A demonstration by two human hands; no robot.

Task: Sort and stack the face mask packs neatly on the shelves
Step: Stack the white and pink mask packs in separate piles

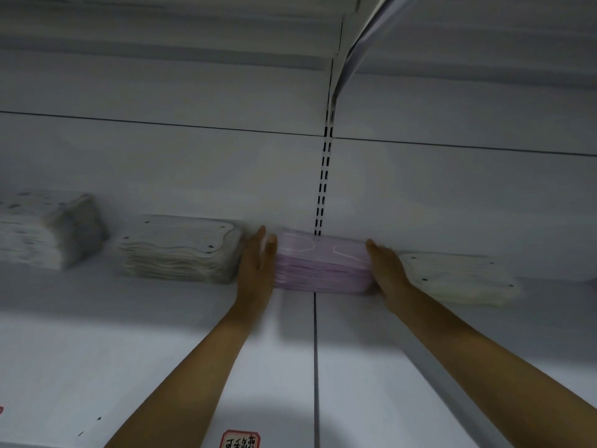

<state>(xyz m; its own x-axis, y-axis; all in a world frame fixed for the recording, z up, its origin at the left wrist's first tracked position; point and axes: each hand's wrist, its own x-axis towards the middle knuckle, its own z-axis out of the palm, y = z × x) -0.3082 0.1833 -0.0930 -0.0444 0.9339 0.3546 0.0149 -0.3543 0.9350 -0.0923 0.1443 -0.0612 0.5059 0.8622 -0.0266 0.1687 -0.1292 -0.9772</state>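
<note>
— Head view: the purple stack (pixel 323 266) sits at the back of the shelf (pixel 161 350), against the rear wall, right over the seam between the two shelf boards. Its long axis runs left to right.

— And the hands?

— One at each short end. The left hand (pixel 256 263) is flat against the left end, fingers straight and pointing at the wall. The right hand (pixel 386 265) is flat against the right end, the same way. Neither curls round anything; they press inward like bookends.

— So which is nearer?

— Neither, I'd say. Both touch the stack, and it lies squarely between the palms. Any squaring-up turns on that: a squeeze along the long axis would even the ends, and a push forward would seat it on the wall.

— What's beside it?

— A white stack (pixel 181 250) just left of the left hand, near enough that the hand fills the gap. A lower white stack (pixel 458 279) just right of the right wrist. Further left, a blurred grey stack (pixel 51 231), well apart.

— Risk?

— A sideways shove could nudge a neighbour, I'd guess. There's little room either side.
</note>
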